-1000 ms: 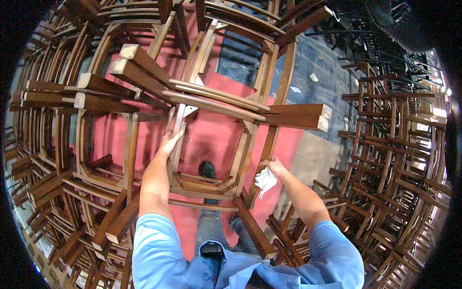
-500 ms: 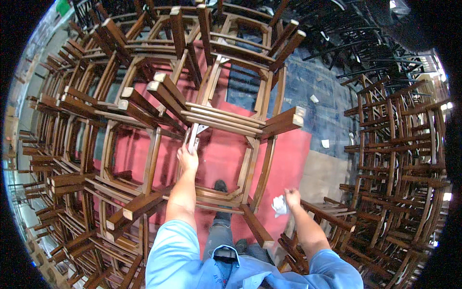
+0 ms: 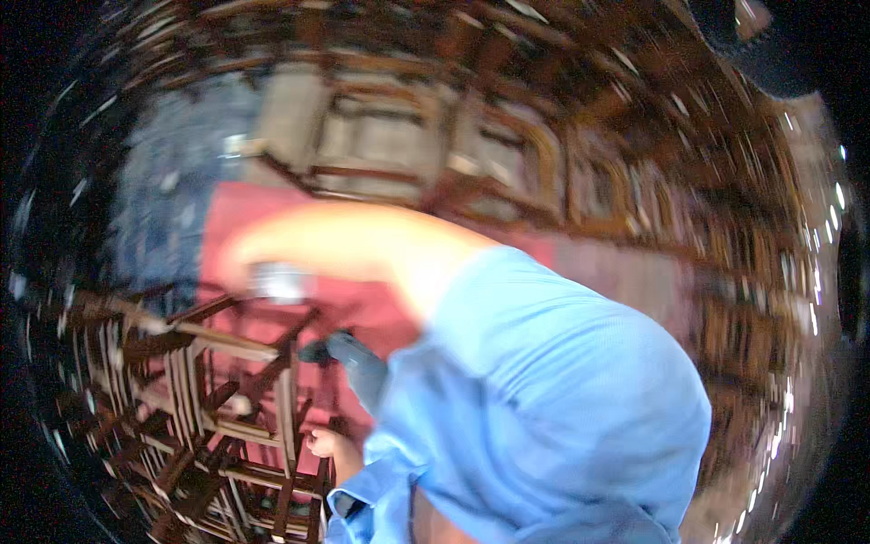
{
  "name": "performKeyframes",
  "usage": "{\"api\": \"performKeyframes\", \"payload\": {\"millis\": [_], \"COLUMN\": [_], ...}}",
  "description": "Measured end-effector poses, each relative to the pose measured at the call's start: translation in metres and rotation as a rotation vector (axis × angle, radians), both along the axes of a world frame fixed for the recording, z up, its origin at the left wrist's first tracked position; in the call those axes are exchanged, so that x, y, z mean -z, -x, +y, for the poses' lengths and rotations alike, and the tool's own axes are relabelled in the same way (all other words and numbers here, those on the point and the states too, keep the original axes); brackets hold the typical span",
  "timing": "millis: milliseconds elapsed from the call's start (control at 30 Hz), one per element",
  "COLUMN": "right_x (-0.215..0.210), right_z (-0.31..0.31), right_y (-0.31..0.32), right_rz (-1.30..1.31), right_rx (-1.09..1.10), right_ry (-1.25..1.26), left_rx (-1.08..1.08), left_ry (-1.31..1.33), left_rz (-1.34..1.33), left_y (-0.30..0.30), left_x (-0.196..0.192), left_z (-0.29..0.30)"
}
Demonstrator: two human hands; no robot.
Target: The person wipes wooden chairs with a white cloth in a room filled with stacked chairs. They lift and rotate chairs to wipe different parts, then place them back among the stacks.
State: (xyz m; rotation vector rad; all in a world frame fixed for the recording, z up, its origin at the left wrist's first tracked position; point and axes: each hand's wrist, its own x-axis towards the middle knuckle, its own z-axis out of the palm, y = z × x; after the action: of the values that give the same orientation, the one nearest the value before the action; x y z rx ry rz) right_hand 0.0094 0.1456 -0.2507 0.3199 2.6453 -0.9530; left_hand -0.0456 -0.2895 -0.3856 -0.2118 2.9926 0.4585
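Observation:
My bare right arm reaches across to the left in front of me, smeared by motion. A crumpled white thing (image 3: 279,283), paper or cloth, hangs against my right hand (image 3: 237,261), which is closed on it. Lower down, my left hand (image 3: 323,442) has its fingers curled, close beside a brown wooden chair frame (image 3: 285,399). What those fingers hold, if anything, does not show. The chair frames at this side are turned with legs and rails upward.
Red floor covering (image 3: 240,204) lies under my dark shoe (image 3: 314,351). Blue sheeting (image 3: 172,172) covers the floor at the far left. More wooden chair frames (image 3: 381,136) stand at the far side, with blurred stacks of them along the right.
My view has swung round to the right, and the chairs slid to the lower left. My right arm now crosses leftward; my left hand is off the chair corner it was at.

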Motion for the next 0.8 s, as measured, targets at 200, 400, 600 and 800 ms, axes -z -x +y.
{"api": "performKeyframes", "payload": {"millis": [200, 400, 600, 800], "right_x": [-0.134, -0.253, -0.301, -0.315], "right_z": [0.002, 0.048, 0.117, 0.221], "right_y": [-0.041, -0.091, -0.135, -0.297], "right_rz": [0.291, 0.27, 0.164, -0.044], "right_rx": [-0.083, -0.121, 0.066, 0.492], "right_ry": [0.014, -0.294, -0.468, -0.583], "left_rx": [0.498, 0.687, 0.707, 0.228], "left_ry": [-0.115, -0.277, -0.642, -0.671], "left_rz": [-0.213, -0.28, -0.422, -0.916], "left_y": [-0.006, -0.017, 0.006, -0.048], "left_x": [-0.068, -0.148, -0.063, -0.027], "left_z": [0.045, 0.149, 0.107, 0.122]}}
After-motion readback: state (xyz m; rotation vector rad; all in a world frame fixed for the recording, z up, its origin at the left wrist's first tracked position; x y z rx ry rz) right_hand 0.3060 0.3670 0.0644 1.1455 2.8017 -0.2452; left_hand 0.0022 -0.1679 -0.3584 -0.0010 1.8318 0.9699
